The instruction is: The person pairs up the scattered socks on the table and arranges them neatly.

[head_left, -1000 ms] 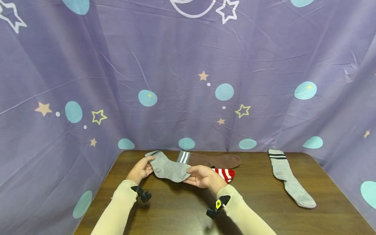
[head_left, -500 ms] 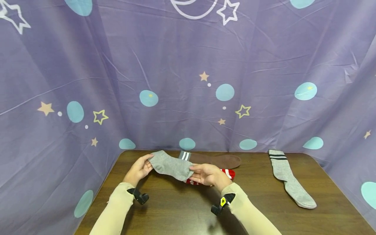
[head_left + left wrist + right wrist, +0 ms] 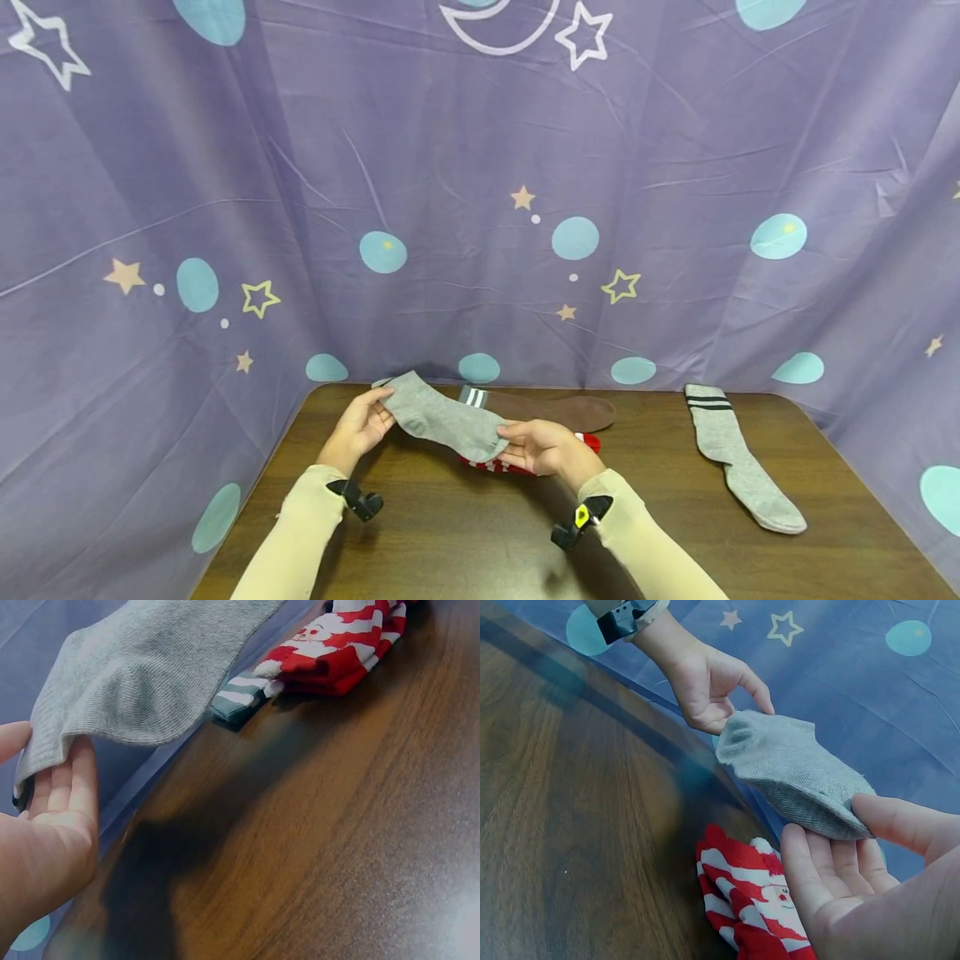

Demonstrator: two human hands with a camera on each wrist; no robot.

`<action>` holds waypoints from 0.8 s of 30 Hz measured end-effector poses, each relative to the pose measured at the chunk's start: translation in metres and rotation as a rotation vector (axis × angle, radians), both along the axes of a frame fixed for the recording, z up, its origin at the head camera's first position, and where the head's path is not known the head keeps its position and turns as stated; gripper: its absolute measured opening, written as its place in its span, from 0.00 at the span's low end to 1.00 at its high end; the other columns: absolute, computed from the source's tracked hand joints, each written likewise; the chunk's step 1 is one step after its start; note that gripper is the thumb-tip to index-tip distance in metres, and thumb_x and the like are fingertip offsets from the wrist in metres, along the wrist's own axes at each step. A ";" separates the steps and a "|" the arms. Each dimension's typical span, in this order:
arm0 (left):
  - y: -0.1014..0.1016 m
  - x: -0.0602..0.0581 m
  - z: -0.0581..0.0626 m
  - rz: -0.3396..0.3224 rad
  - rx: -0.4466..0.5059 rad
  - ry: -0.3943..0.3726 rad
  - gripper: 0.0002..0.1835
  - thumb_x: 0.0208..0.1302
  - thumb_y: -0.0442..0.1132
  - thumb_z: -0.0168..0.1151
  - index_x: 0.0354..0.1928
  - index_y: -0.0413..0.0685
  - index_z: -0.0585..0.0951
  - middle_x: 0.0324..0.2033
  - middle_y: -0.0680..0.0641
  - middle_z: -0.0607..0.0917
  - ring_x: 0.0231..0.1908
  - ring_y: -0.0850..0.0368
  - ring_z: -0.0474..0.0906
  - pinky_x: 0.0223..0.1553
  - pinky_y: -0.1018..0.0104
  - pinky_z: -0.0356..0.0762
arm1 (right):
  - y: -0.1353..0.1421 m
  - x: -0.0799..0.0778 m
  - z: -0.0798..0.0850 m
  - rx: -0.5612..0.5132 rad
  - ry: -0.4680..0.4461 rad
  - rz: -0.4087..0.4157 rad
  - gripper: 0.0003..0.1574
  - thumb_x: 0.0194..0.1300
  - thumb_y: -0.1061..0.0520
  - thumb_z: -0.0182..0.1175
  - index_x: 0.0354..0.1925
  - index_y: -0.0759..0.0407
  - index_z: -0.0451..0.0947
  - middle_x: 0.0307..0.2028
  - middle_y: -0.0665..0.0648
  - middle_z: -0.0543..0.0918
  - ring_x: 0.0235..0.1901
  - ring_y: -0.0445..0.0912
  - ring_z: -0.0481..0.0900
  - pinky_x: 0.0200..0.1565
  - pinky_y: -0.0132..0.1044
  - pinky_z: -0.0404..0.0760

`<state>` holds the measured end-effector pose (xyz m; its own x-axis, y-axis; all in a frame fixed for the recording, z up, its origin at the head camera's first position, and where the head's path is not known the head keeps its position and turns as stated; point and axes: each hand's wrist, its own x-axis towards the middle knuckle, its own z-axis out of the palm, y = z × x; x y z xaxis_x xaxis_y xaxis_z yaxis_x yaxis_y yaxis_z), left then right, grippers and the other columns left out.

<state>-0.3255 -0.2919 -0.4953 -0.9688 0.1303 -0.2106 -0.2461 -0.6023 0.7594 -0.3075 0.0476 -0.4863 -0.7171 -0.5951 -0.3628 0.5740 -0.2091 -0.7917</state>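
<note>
A short grey sock (image 3: 450,423) is held up above the table, stretched between both hands. My left hand (image 3: 358,427) pinches its cuff end, where the left wrist view shows a bit of black edge. At the toe end my right hand (image 3: 547,448) pinches it, thumb on top and fingers beneath, as the right wrist view shows on the grey sock (image 3: 795,757). Below and behind it lies a red-and-white striped sock (image 3: 330,656) with a face pattern, partly hidden by the right hand in the head view.
A brown sock (image 3: 555,411) with a grey, white-striped cuff lies along the table's back edge. At the right lies a long grey sock (image 3: 738,458) with black stripes. Purple patterned curtain (image 3: 450,192) surrounds the wooden table (image 3: 435,533) at the back and sides.
My right hand has shifted right with the toe end, and the sock has risen slightly at the cuff. The cuff's dark stripes, visible earlier, are now hidden in the head view.
</note>
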 end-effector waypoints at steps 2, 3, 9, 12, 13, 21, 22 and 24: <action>-0.001 0.000 0.001 0.003 0.013 0.002 0.19 0.78 0.32 0.42 0.34 0.49 0.82 0.34 0.53 0.90 0.40 0.62 0.86 0.48 0.69 0.82 | 0.002 0.000 -0.001 0.001 0.000 -0.002 0.10 0.77 0.65 0.50 0.50 0.56 0.75 0.38 0.49 0.87 0.42 0.43 0.86 0.50 0.35 0.86; -0.001 0.001 0.002 0.006 0.018 0.004 0.19 0.78 0.32 0.42 0.35 0.49 0.82 0.33 0.53 0.90 0.40 0.62 0.86 0.48 0.69 0.82 | 0.002 0.000 -0.002 0.001 0.004 -0.001 0.10 0.77 0.65 0.50 0.50 0.57 0.74 0.38 0.50 0.87 0.42 0.43 0.86 0.50 0.36 0.86; -0.004 0.003 0.004 0.023 0.043 0.002 0.18 0.76 0.30 0.41 0.35 0.48 0.81 0.33 0.52 0.90 0.40 0.61 0.86 0.48 0.68 0.83 | 0.009 0.000 -0.006 0.022 0.000 -0.002 0.08 0.76 0.65 0.51 0.47 0.56 0.75 0.38 0.49 0.87 0.41 0.43 0.86 0.49 0.35 0.86; -0.006 0.004 0.003 0.026 0.058 0.001 0.17 0.76 0.28 0.40 0.36 0.46 0.80 0.33 0.51 0.89 0.40 0.60 0.86 0.48 0.68 0.83 | 0.013 -0.001 -0.008 0.017 0.003 0.012 0.10 0.77 0.65 0.49 0.45 0.55 0.77 0.38 0.49 0.87 0.42 0.43 0.86 0.49 0.34 0.86; -0.007 0.004 0.002 0.023 0.064 0.000 0.17 0.75 0.28 0.40 0.36 0.46 0.80 0.34 0.51 0.89 0.40 0.59 0.86 0.48 0.67 0.84 | 0.015 -0.001 -0.008 0.012 0.005 0.016 0.11 0.77 0.65 0.49 0.43 0.54 0.78 0.38 0.49 0.87 0.42 0.43 0.86 0.49 0.34 0.86; -0.010 0.007 -0.001 -0.040 0.033 0.008 0.17 0.77 0.29 0.42 0.36 0.46 0.80 0.34 0.50 0.89 0.39 0.60 0.87 0.47 0.68 0.85 | 0.027 -0.005 -0.007 -0.019 0.019 0.028 0.14 0.77 0.64 0.47 0.40 0.54 0.79 0.38 0.49 0.87 0.42 0.42 0.86 0.49 0.34 0.86; -0.009 0.008 -0.001 -0.045 0.026 0.007 0.16 0.77 0.29 0.42 0.36 0.45 0.80 0.34 0.50 0.89 0.39 0.60 0.87 0.47 0.68 0.85 | 0.028 -0.005 -0.007 -0.018 0.019 0.030 0.13 0.77 0.64 0.47 0.41 0.54 0.79 0.39 0.49 0.87 0.42 0.43 0.86 0.49 0.34 0.86; -0.009 0.008 -0.002 -0.062 0.011 0.010 0.15 0.78 0.30 0.42 0.37 0.45 0.80 0.34 0.50 0.89 0.40 0.60 0.87 0.46 0.68 0.85 | 0.030 -0.006 -0.007 -0.013 0.022 0.036 0.14 0.77 0.64 0.47 0.40 0.54 0.79 0.39 0.49 0.87 0.42 0.42 0.86 0.49 0.34 0.86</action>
